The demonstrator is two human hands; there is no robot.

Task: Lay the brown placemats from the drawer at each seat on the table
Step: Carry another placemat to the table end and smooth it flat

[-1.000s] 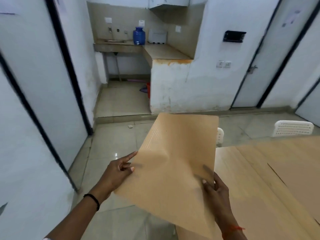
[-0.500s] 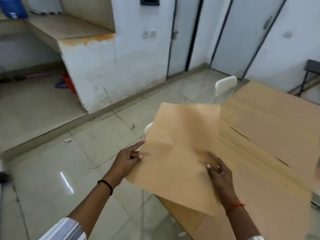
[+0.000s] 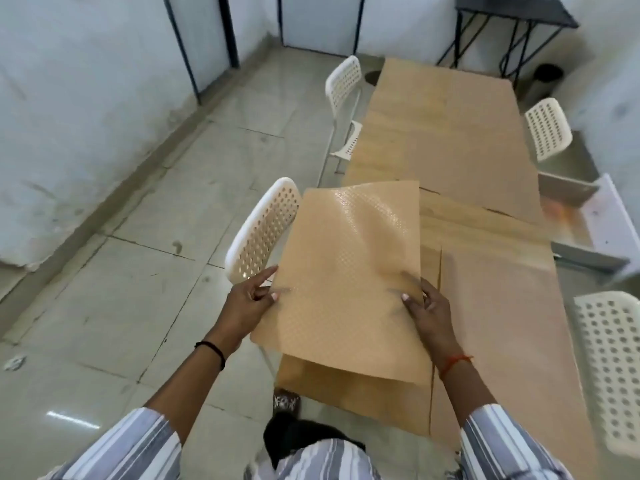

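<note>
Nearest: striped sleeves (image 3: 131,441) at the bottom edge, both forearms reaching forward. A black band sits on the left wrist, an orange thread on the right.

Left hand (image 3: 247,303) pinches the left edge of a brown placemat (image 3: 349,271), thumb on top, index finger stretched along the edge, other fingers curled beneath. Right hand (image 3: 429,310) grips the mat's right edge near the lower corner, thumb pressed on the top face, fingers tucked under and hidden.

The mat is held in the air, tilted, its far end bowed upward, surface dotted with a fine embossed pattern. It hangs over the near left corner of the wooden table (image 3: 485,237). Directly under its near edge lies a second brown sheet (image 3: 346,393) flat on the tabletop; whether it is one mat or a stack, I cannot tell.

Just left of the held mat, a white perforated chair (image 3: 259,233) stands at the table's side. A similar chair back (image 3: 613,368) shows at the right edge.

Mid distance: an open drawer (image 3: 588,226) juts from the table's right side, pale inside. More brown sheets cover the far tabletop.

Far: two more white chairs (image 3: 343,84), one each side, then a black side table (image 3: 512,15) and a dark bin (image 3: 543,81) by the wall. Pale tiled floor (image 3: 138,271) throughout.
</note>
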